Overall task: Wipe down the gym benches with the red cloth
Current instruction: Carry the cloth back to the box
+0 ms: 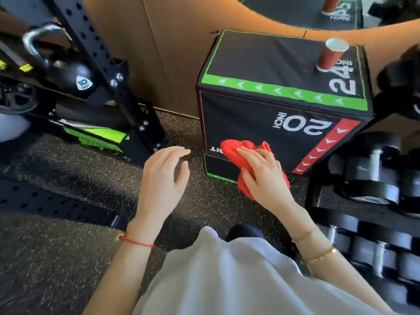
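Observation:
A black padded jump box (268, 62) with green and red bands, marked 20 and 24 INCH, stands at the centre right against a brown wall. My right hand (263, 176) presses a crumpled red cloth (241, 151) against the lower part of the box's front face. To its left, my left hand (162, 178) hovers over the speckled floor with fingers spread and nothing in it. No bench is in view.
A red paper cup (330, 56) stands on top of the box at its right side. A black rack upright (106, 71) with a 10 kettlebell (72, 76) is on the left. Dumbbells on a rack (372, 189) fill the right.

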